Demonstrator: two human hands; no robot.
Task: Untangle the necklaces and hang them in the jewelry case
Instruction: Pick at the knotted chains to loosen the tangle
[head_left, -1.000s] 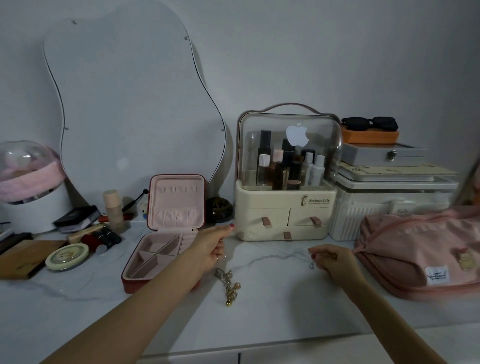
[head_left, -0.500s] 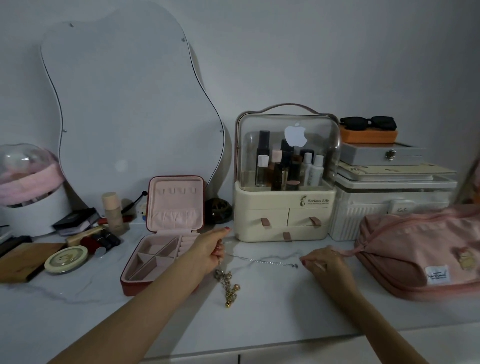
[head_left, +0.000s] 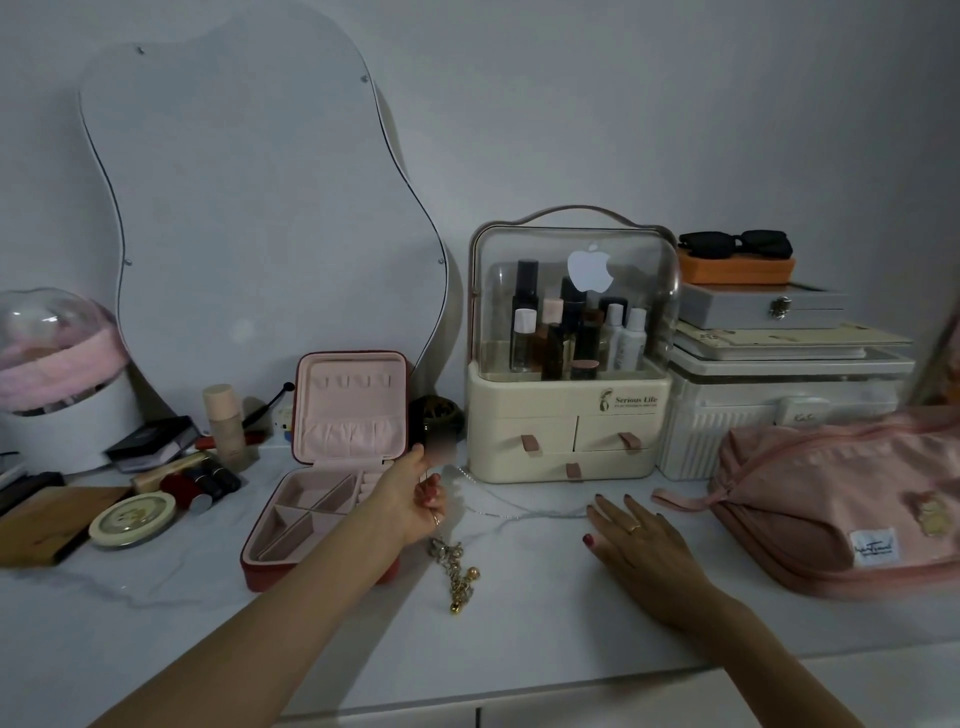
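Half a second on, the right hand (head_left: 641, 535) has let go of the silver chain (head_left: 511, 512) and now lies flat on the worktop (head_left: 545, 639), fingers spread, fingertips at the chain's free end. At the other end the left hand (head_left: 418, 501) pinches the chain, fingers curled, just beside the open jewelry case (head_left: 322, 514), whose upright lid carries a row of small hooks. Between the hands the silver chain trails slack across the marble. Below the left hand a gold necklace (head_left: 457, 577) with beads lies bunched in a short heap; whether the two strands are fully parted there is too fine to tell. Both pieces look light, limp and slippery, likely to snag or kink if tugged; a fingertip pinch near the clasp, letting the length hang free, seems the safest hold. Behind stand a cosmetics organizer (head_left: 569, 421) and a wavy mirror (head_left: 260, 208), with a pink pouch (head_left: 841, 499) at right.
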